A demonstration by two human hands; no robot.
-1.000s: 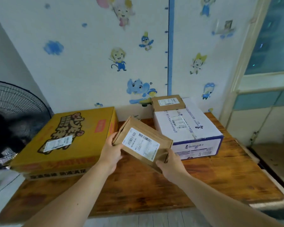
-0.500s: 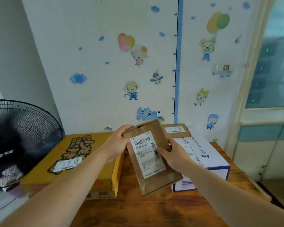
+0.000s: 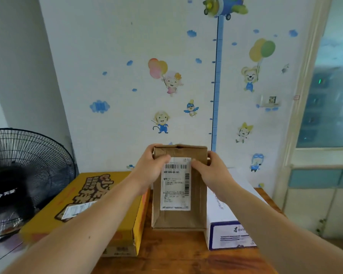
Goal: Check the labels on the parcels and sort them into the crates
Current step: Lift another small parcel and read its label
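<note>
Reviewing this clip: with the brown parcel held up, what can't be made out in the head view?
- Label small print on the brown parcel: too small, blurred.
- White box: mostly behind the parcel and right hand.
- Yellow box label: partly behind the left hand's forearm.
- Crates: none in view.

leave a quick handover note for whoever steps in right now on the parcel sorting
Left hand and right hand both grip the top corners of the small brown parcel, held upright with its label facing the camera.
The yellow box lies on the table to the left, the white box to the right, both labelled.
Done: nothing visibly sorted.
Left: read this label and crate the parcel, then the others. No crates are in view.
</note>
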